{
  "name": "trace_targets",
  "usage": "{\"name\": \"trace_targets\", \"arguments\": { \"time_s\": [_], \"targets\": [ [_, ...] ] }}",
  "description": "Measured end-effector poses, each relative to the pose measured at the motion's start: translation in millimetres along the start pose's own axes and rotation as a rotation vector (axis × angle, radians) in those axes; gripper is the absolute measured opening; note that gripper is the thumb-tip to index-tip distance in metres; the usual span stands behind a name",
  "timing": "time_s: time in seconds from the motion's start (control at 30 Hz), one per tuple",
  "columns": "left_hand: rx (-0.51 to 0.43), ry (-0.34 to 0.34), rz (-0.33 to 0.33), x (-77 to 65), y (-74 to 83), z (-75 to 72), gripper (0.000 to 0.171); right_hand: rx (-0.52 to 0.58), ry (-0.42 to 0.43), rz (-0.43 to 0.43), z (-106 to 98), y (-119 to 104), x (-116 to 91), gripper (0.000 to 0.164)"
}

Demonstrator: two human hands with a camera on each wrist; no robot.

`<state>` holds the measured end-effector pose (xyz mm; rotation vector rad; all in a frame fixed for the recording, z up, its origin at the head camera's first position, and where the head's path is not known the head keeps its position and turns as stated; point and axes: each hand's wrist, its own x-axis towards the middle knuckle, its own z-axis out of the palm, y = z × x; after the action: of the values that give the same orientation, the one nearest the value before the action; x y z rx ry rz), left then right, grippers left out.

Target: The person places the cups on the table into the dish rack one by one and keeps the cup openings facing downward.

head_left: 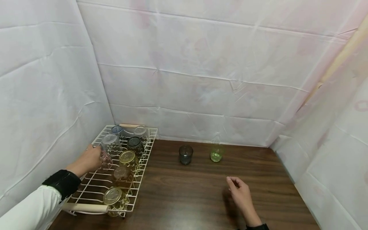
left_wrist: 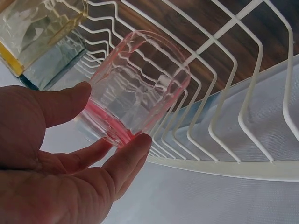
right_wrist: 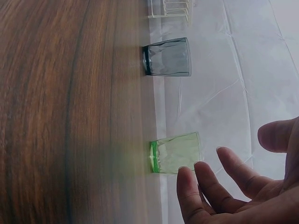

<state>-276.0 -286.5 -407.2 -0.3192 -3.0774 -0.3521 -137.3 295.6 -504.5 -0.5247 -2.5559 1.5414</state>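
My left hand [head_left: 90,159] reaches into a white wire rack [left_wrist: 224,169] and pinches a pink-tinted glass [left_wrist: 140,79] near its base, thumb on one side and fingers on the other. The glass is upside down among the rack's wires. On the wooden table stand a dark grey glass [head_left: 186,155] and, to its right, a green glass [head_left: 216,155], both upright and apart. My right hand [head_left: 241,195] hovers in front of the green glass, its fingers loosely bent and holding nothing.
Several upturned glasses fill the rack, including a yellow glass [head_left: 128,159], a dark glass [head_left: 135,145] and an amber glass [head_left: 123,177]. A wooden handle [head_left: 89,208] crosses the rack's near end. White sheeting [head_left: 195,73] encloses the table's back and sides.
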Motion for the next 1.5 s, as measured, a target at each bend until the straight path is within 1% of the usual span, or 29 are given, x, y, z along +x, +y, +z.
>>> {"name": "trace_targets", "arguments": {
  "time_s": [0.1,0.27,0.4,0.47,0.6,0.73,0.8,1.07,1.33,1.43,1.5],
  "targets": [
    [0.003,0.02,0.015,0.9,-1.4,1.1,0.029,0.001,0.003,-0.005,0,1,1,0.049],
    [0.014,0.032,0.027,2.1,-2.6,1.7,0.028,0.004,0.007,-0.004,0,1,1,0.048],
    [0.021,0.038,0.031,3.4,-3.8,3.4,0.028,0.005,0.009,0.017,0,0,1,0.049],
    [0.019,0.032,0.025,3.9,-4.1,4.8,0.028,0.005,0.009,0.028,1,0,2,0.049],
    [0.014,0.042,0.018,4.2,-4.6,7.7,0.029,0.003,0.004,0.044,2,1,2,0.048],
    [0.014,0.071,0.037,4.6,-4.6,9.2,0.028,-0.002,-0.002,0.049,4,2,3,0.048],
    [0.011,0.075,0.043,4.9,-4.5,9.7,0.027,-0.002,-0.001,0.049,4,2,3,0.048],
    [0.002,0.079,0.055,5.1,-4.8,9.3,0.03,0.008,-0.009,0.028,4,1,3,0.05],
    [0.016,0.084,0.08,4.8,-10.2,10.0,0.031,-0.006,-0.016,0.012,7,0,4,0.049],
    [0.013,0.076,0.08,4.2,-10.8,8.7,0.033,-0.016,-0.021,-0.002,7,-1,5,0.05],
    [0.011,0.072,0.075,3.3,-11.0,7.6,0.038,-0.018,-0.022,-0.017,8,-1,6,0.049]
  ]
}}
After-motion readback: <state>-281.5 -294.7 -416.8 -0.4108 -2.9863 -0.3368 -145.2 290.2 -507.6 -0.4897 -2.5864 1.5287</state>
